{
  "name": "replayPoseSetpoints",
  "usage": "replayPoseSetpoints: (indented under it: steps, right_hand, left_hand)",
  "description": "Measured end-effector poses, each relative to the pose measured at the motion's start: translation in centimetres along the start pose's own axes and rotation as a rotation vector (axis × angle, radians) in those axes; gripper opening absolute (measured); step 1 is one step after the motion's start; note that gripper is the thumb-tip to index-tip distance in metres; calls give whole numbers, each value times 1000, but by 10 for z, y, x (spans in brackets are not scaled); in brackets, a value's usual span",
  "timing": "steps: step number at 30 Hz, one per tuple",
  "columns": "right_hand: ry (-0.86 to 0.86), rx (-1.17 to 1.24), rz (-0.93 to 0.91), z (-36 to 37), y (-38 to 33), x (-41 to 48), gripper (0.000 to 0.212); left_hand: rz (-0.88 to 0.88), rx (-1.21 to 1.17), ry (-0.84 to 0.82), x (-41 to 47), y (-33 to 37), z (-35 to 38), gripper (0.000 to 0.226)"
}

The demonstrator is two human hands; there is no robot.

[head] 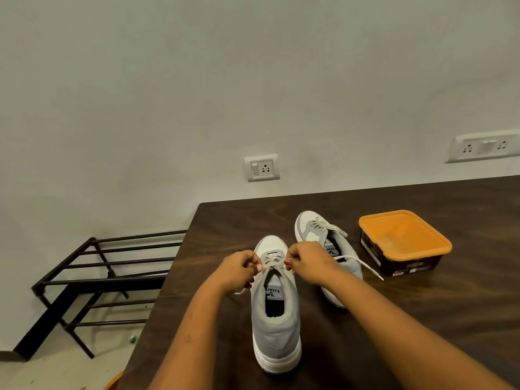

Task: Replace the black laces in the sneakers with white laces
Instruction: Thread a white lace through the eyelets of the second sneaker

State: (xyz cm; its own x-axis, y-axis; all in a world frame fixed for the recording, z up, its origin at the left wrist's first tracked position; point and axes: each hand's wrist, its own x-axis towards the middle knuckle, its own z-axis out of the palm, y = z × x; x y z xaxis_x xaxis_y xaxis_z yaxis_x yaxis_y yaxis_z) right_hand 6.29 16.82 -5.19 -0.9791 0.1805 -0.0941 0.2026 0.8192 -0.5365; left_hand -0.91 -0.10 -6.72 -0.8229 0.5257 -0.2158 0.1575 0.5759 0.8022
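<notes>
Nearest on my feed, left of the near sneaker, an orange object is cut off by the bottom edge, and I cannot tell what it is. The near sneaker, grey with a white sole, stands heel toward the camera on the dark table. Over its tongue the left hand and the right hand each curl their fingers and pinch the white lace. The fingertips hide how the strands cross.

Just right of and beyond the near sneaker I count a second sneaker, partly hidden by the right wrist, with its loose lace end trailing on the table. Farther right sits one orange-lidded box, its label too small to read. Left of the near sneaker, off the table, stands one black rack. Beyond it I count two wall fittings: a socket plate and a longer socket strip, cut off at the right edge.
</notes>
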Motion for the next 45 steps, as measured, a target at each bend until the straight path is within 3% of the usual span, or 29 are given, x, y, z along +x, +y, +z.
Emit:
replayPoseSetpoints:
  steps: [4,8,11,14,17,26,32,38,41,45]
  right_hand:
    - [-48,115,32,-5,8,-3,23]
    - [-8,320,-11,-16,7,-12,28]
    - [27,723,-11,-18,-1,-18,26]
    - [-58,1196,18,-9,-14,-14,28]
    - [-2,1398,61,3,-22,-4,26]
    - [116,1277,68,26,-19,1,24]
    - [221,1310,124,30,-18,3,15]
    - [222,1284,150,27,-14,5,16]
    - [205,1258,116,22,-16,4,13]
    - [221,965,4,19,-17,6,14]
  left_hand:
    - [32,216,20,-1,5,-1,13]
    - [14,168,-5,-9,9,-2,20]
    - [-5,-265,21,-21,22,0,32]
    - [23,-778,52,-24,36,7,35]
    - [32,-999,131,-20,42,11,31]
    - [88,-926,124,-10,31,23,25]
    - [171,-701,101,-12,30,24,17]
    - [191,-528,104,-8,26,16,33]
    - [153,-304,139,-8,23,13,34]
    - [147,-129,239,-8,23,21,18]
